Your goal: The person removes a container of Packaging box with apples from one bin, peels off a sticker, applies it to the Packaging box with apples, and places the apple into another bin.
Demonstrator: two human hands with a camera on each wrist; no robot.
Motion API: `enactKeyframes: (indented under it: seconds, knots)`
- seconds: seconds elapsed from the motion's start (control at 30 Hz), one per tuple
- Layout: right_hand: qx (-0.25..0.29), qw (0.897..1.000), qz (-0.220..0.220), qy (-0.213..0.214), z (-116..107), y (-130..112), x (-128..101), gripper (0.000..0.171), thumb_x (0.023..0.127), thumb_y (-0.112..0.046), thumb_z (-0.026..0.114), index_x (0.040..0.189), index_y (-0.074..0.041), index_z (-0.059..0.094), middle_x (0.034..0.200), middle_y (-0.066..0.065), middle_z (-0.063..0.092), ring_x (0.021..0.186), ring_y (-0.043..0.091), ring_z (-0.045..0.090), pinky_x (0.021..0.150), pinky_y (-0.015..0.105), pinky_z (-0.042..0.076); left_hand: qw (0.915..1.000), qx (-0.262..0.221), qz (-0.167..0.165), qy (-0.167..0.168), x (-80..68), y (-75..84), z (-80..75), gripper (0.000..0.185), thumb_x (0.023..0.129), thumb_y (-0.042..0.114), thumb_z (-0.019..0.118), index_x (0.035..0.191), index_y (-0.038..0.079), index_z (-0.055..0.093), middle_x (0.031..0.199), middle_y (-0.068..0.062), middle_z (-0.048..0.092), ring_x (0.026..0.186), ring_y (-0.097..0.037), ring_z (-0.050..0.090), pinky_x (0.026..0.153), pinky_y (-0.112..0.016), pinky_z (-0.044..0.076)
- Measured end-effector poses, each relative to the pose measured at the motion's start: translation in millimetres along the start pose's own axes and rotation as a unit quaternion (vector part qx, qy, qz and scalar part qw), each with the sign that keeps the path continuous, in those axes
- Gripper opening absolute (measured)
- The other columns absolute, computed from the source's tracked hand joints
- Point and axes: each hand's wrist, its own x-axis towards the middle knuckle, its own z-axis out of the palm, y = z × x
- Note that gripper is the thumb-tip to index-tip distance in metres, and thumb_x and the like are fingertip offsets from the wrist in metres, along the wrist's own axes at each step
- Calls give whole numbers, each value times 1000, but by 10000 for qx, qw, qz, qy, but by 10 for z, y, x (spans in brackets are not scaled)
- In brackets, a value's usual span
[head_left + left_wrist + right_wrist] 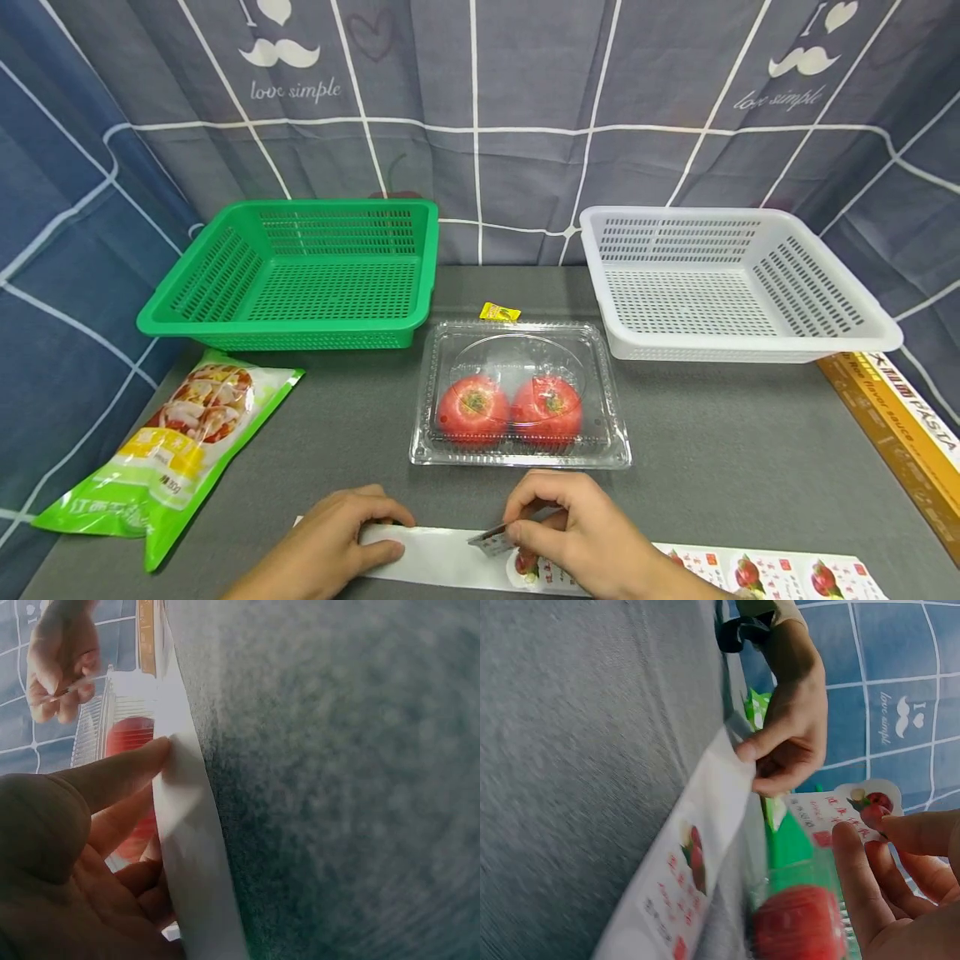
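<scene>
Sticker [491,542] pinched by right grip [558,525]; left grip [341,542] flat on strip [450,560]; tomato box [519,398] behind

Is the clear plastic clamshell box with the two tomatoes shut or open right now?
Shut. The clear plastic clamshell box has its domed lid lying down over the two red tomatoes, rims meeting all round.

1. The counter [720,433] is covered in plain grey.
2. One basket [300,275] is green, the other basket [735,283] white.
3. Two red tomatoes [510,408] are seen in a clear box [517,454].
4. The sticker strip [787,575] is white, printed with red fruit.
5. The backdrop [480,108] is blue-grey, crossed by white lines.
</scene>
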Motion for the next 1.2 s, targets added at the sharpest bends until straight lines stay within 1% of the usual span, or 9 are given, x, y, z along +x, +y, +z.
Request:
enactKeyframes:
  seconds: [0.1,0.27,0.53,0.6,0.73,0.87,1.0,1.1,1.2]
  knots:
    - [-246,9993,63,277,-46,-70,20,7,91,3,65,92,-4,66,89,7,65,71,17,68,60,38,58,9998,191,-4,65,0,9,-7,14,87,28,76,101,28,73,88,22,58,77,1,52,63,-27,43]
    - [-571,9956,-152,733,-177,-208,88,10,91,4,66,92,-5,65,88,6,64,63,19,66,58,37,57,9968,771,-58,226,0,17,2,16,85,31,78,100,32,72,87,24,55,81,0,50,67,-31,42]
    - [-854,9873,-342,1292,-423,-347,278,9,88,8,66,90,-1,65,85,13,65,60,23,66,58,39,57,9933,1091,-378,44,6,23,10,20,83,40,78,101,31,72,89,23,51,83,-3,45,67,-31,38]
    - [-923,9854,-228,1414,-470,-368,327,8,88,8,67,90,0,65,83,13,65,61,22,66,58,38,57,9927,1155,-281,223,9,37,19,21,84,41,77,101,31,71,91,22,53,85,-3,47,69,-32,40]
    - [-1147,9800,-56,1626,-535,-378,438,9,87,6,69,91,-1,66,82,11,68,63,21,66,58,36,57,9890,1195,-86,872,22,97,33,23,86,45,75,102,29,70,97,21,59,91,-5,53,75,-35,46]
    - [-1288,9776,-23,1665,-577,-355,555,7,87,6,68,90,0,67,78,16,67,61,22,65,57,36,56,9856,686,-529,1453,58,197,8,33,85,47,75,108,24,68,103,17,62,97,-7,58,83,-36,49]
    - [-1286,9782,54,1631,-612,-331,649,5,88,5,68,90,2,66,78,19,66,60,26,64,57,37,57,9768,-35,-1060,1862,126,295,-61,52,84,43,77,125,15,62,117,6,63,105,-11,59,87,-36,50]
    - [-1408,9758,107,1667,-635,-314,684,4,88,4,69,91,2,66,79,16,66,61,25,65,56,36,57,9747,-511,-933,1966,187,334,-110,66,88,37,76,142,13,48,135,-6,56,116,-19,56,88,-38,51]
    - [-1618,9723,137,1684,-650,-293,703,4,88,3,69,91,1,67,80,13,66,61,24,64,55,35,56,9734,-981,-643,1966,247,348,-134,74,90,33,74,152,18,35,151,-8,41,126,-29,51,91,-41,51]
